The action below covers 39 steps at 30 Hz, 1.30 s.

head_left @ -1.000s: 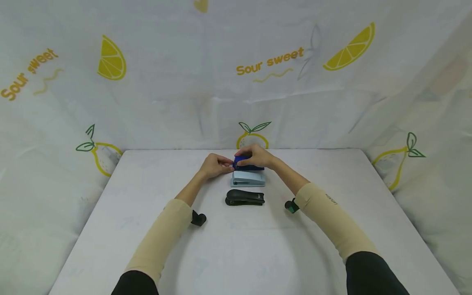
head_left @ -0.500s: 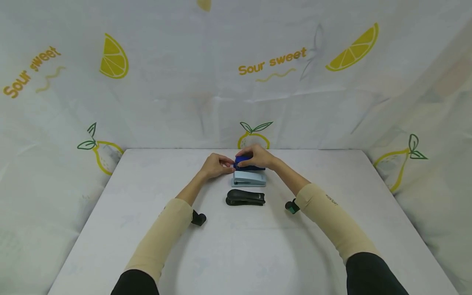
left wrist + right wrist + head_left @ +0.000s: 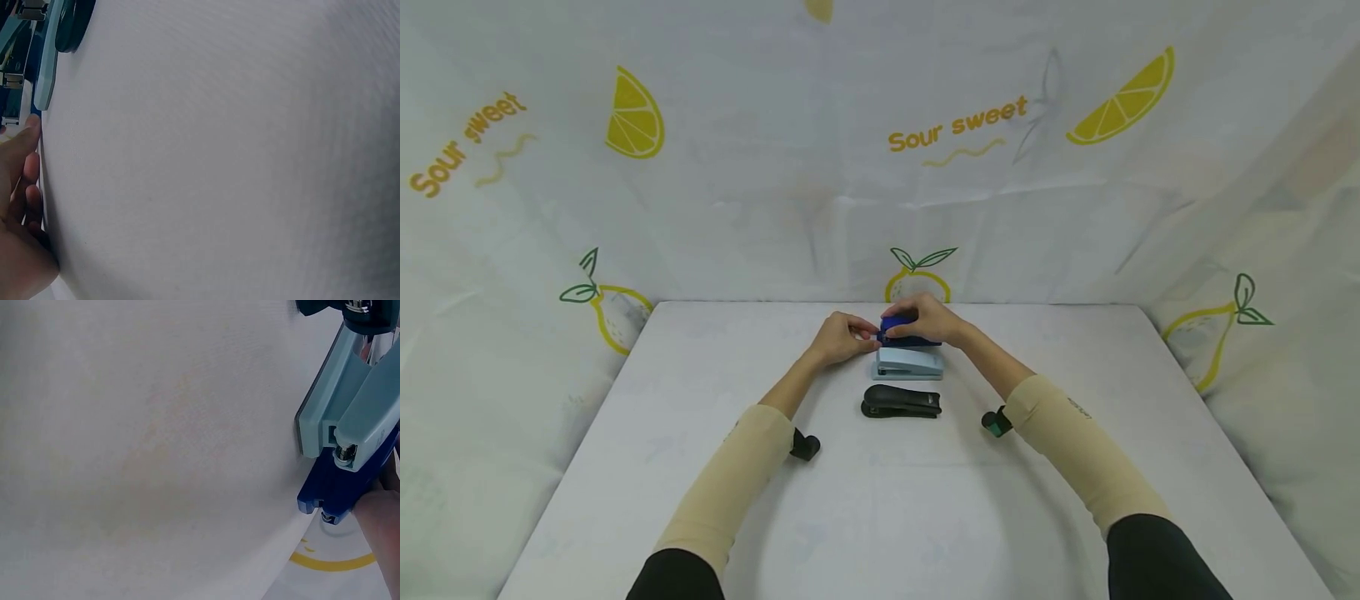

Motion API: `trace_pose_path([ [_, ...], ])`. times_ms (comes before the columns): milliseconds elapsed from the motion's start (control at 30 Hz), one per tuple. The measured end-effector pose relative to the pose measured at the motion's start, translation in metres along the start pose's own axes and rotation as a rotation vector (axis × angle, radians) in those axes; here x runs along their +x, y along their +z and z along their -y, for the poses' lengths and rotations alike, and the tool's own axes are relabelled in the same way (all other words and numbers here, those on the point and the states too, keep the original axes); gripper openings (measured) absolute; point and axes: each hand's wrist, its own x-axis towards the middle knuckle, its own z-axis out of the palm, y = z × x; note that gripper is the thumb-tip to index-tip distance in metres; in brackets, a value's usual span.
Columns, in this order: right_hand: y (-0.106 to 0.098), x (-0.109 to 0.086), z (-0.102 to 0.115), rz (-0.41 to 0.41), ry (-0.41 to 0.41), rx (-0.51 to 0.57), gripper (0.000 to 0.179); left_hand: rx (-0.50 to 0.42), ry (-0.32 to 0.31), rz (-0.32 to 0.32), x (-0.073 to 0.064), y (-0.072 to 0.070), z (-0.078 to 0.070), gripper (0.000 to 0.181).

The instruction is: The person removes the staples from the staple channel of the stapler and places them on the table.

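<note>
Three staplers lie parallel across the table in the head view. Farthest is the blue stapler (image 3: pixel 917 342); my right hand (image 3: pixel 928 319) grips it from above, fingers behind and thumb in front. My left hand (image 3: pixel 838 339) is at its left end, where thumb and index finger pinch the tip of the base. In the left wrist view the left thumb (image 3: pixel 26 132) touches that blue end; the index fingertip is hidden. Directly in front sits a light blue stapler (image 3: pixel 908 363), and nearer me a black stapler (image 3: pixel 901 402). The right wrist view shows the blue stapler (image 3: pixel 344 484) close beside the light blue one.
A white-covered table (image 3: pixel 880 517) spreads around the staplers. Behind its far edge hangs a white cloth (image 3: pixel 760 225) printed with lemons and lettering. Black wrist cameras jut inward from the left sleeve (image 3: pixel 730 475) and the right sleeve (image 3: pixel 1082 450).
The head view has shifted very slightly, moving everything a little rightward in the picture. Both hands stay on the blue stapler, and no stapler visibly moves relative to the others.
</note>
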Motion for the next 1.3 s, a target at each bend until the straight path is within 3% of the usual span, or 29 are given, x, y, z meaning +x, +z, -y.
trace_pose_path([
  [233, -0.01, -0.009, -0.006, -0.077, 0.058, 0.183, 0.042, 0.002, -0.012, -0.011, 0.001, 0.002, 0.0, 0.029],
  [333, -0.013, -0.014, -0.005, -0.091, 0.053, 0.201, 0.044, 0.009, -0.003, -0.013, 0.001, 0.001, -0.001, 0.028],
  [733, -0.039, -0.036, 0.011, -0.121, -0.04, 0.043, 0.04, 0.027, -0.005, -0.027, -0.003, 0.003, -0.005, 0.027],
  [1033, -0.057, -0.055, 0.009, -0.168, -0.09, -0.069, 0.039, 0.032, 0.022, -0.043, -0.004, 0.005, -0.005, 0.027],
  [1300, -0.065, -0.066, 0.0, -0.204, -0.051, -0.032, 0.041, 0.044, 0.019, -0.047, -0.005, 0.004, -0.007, 0.026],
])
